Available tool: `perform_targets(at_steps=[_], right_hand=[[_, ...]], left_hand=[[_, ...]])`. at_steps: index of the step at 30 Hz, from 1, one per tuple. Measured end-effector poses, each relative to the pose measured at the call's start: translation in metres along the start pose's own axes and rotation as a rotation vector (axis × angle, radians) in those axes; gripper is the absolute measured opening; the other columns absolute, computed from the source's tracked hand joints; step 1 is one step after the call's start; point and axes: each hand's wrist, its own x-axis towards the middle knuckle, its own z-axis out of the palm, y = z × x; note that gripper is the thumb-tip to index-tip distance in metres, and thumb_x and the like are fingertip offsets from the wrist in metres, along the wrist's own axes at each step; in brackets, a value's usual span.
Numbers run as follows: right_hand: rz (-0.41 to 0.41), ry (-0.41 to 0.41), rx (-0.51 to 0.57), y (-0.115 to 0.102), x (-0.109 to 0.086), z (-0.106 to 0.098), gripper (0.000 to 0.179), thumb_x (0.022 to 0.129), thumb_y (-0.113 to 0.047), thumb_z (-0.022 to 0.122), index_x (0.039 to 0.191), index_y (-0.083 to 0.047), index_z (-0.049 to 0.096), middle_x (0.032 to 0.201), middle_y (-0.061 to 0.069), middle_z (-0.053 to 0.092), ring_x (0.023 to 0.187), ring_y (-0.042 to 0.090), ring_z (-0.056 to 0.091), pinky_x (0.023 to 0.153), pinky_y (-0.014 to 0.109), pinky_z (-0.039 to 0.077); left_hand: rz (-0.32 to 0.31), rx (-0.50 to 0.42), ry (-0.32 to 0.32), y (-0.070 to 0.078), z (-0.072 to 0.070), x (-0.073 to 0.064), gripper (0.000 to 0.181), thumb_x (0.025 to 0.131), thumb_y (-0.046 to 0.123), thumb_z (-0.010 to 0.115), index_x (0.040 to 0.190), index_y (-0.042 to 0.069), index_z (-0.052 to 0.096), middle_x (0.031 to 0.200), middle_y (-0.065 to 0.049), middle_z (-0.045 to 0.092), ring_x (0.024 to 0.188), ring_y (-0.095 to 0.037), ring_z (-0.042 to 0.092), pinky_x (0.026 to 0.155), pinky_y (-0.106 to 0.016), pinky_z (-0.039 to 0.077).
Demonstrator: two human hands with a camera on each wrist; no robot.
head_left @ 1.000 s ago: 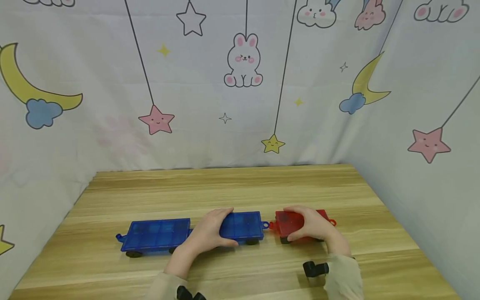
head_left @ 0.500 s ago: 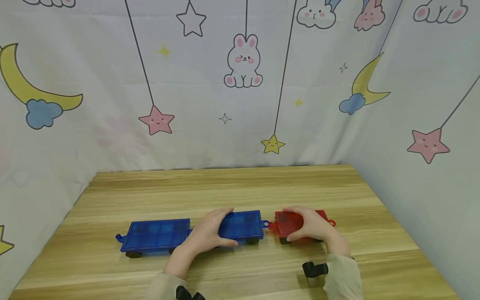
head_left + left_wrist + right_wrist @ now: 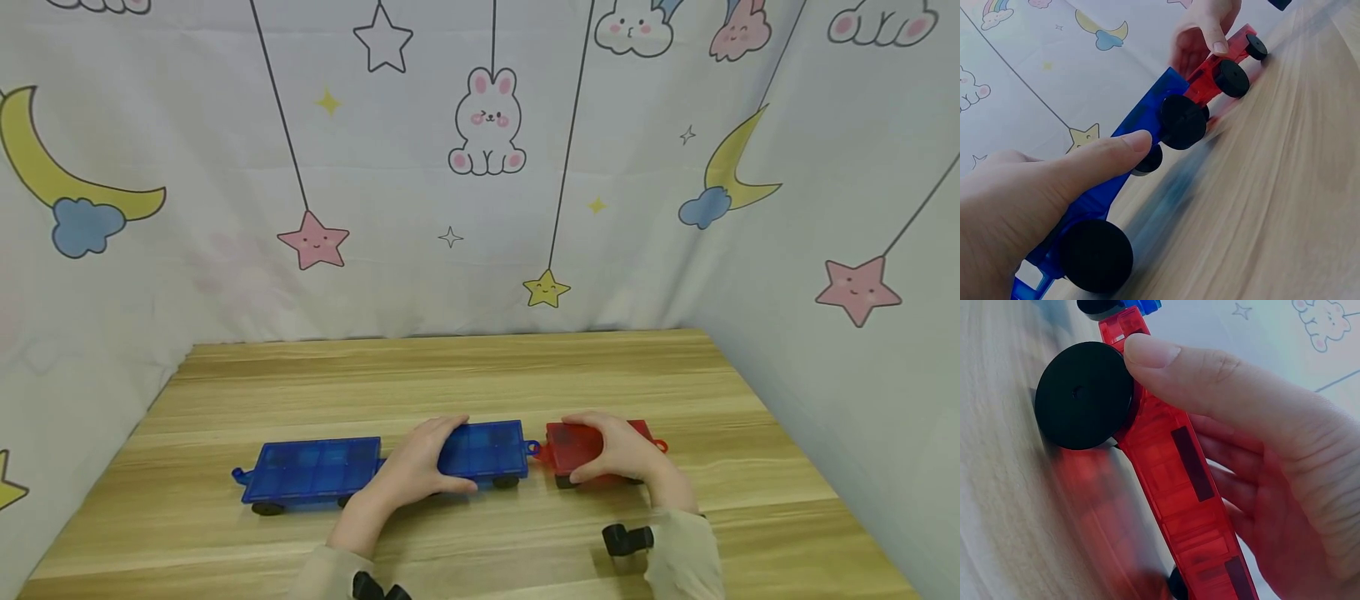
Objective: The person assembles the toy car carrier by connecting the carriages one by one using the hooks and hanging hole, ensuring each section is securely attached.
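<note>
Three flat toy train cars of see-through plastic with black wheels stand in a row on the wooden table. My left hand [image 3: 412, 467] grips the middle blue train car [image 3: 483, 450] across its width, thumb on the near side. Behind it is another blue train car [image 3: 315, 471], its right end partly covered by the hand. My right hand [image 3: 630, 454] holds the shorter red train car [image 3: 1166, 469], thumb [image 3: 1160, 359] along its near side and fingers round the far side. The red car's hook [image 3: 545, 452] overlaps the blue ring [image 3: 533, 448] in the head view.
The wooden table [image 3: 450, 375] meets white cloth walls [image 3: 412, 183] printed with stars, moons and rabbits at the back and sides. A blue hook [image 3: 240, 476] juts from the leftmost car. Black wrist mounts [image 3: 627, 539] sit at both sleeves.
My right hand has slid slightly left with the red train car, bringing its hook closer in against the blue ring. The left hand and the blue cars have stayed in place.
</note>
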Motion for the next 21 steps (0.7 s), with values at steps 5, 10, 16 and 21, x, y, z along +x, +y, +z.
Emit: perform_targets(at_steps=[5, 10, 16, 21], right_hand=[[-0.002, -0.003, 0.001, -0.0002, 0.0013, 0.0012, 0.087, 0.066, -0.040, 0.089, 0.140, -0.011, 0.054, 0.140, 0.014, 0.054, 0.122, 0.032, 0.052, 0.088, 0.043, 0.050], [-0.001, -0.012, 0.015, -0.0002, 0.0018, 0.0016, 0.086, 0.067, -0.039, 0.089, 0.140, -0.011, 0.054, 0.140, 0.013, 0.054, 0.122, 0.031, 0.051, 0.090, 0.044, 0.050], [-0.007, -0.012, 0.016, -0.0014, 0.0017, 0.0017, 0.086, 0.067, -0.039, 0.089, 0.140, -0.011, 0.054, 0.140, 0.013, 0.054, 0.123, 0.032, 0.051, 0.091, 0.044, 0.049], [-0.011, -0.011, 0.011, -0.0015, 0.0022, 0.0025, 0.086, 0.067, -0.040, 0.089, 0.140, -0.012, 0.054, 0.141, 0.013, 0.054, 0.123, 0.032, 0.051, 0.091, 0.044, 0.050]], left_hand=[[0.007, 0.005, 0.000, 0.0003, 0.0007, 0.0002, 0.094, 0.071, 0.050, 0.084, 0.146, 0.008, 0.045, 0.144, -0.012, 0.052, 0.135, -0.036, 0.046, 0.110, -0.056, 0.037], [0.003, 0.001, -0.002, 0.0000, 0.0016, 0.0002, 0.093, 0.071, 0.050, 0.083, 0.146, 0.010, 0.045, 0.144, -0.012, 0.052, 0.135, -0.036, 0.046, 0.110, -0.056, 0.037], [-0.001, -0.002, -0.005, -0.0004, 0.0027, 0.0005, 0.093, 0.072, 0.050, 0.083, 0.147, 0.010, 0.045, 0.145, -0.012, 0.051, 0.135, -0.036, 0.045, 0.110, -0.056, 0.037], [-0.009, -0.010, -0.004, 0.0005, 0.0028, 0.0005, 0.093, 0.072, 0.049, 0.083, 0.146, 0.010, 0.045, 0.145, -0.012, 0.051, 0.135, -0.036, 0.045, 0.110, -0.055, 0.037]])
